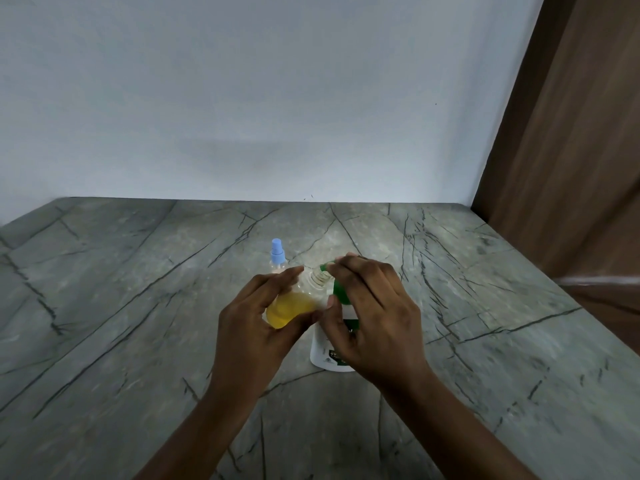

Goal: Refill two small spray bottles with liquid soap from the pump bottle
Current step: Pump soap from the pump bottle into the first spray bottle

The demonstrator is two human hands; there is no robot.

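- Sensibly, my left grip point(256, 323) wrapped the tilted spray bottle point(298, 303), neck just under my right grip point(374, 317).
- It curled over the green pump point(337, 292); I judged slow presses best.

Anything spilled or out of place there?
Nothing stands out. The left hand holds the uncapped spray bottle tilted at the green pump; the blue-capped bottle stands upright; no spill shows on the counter.
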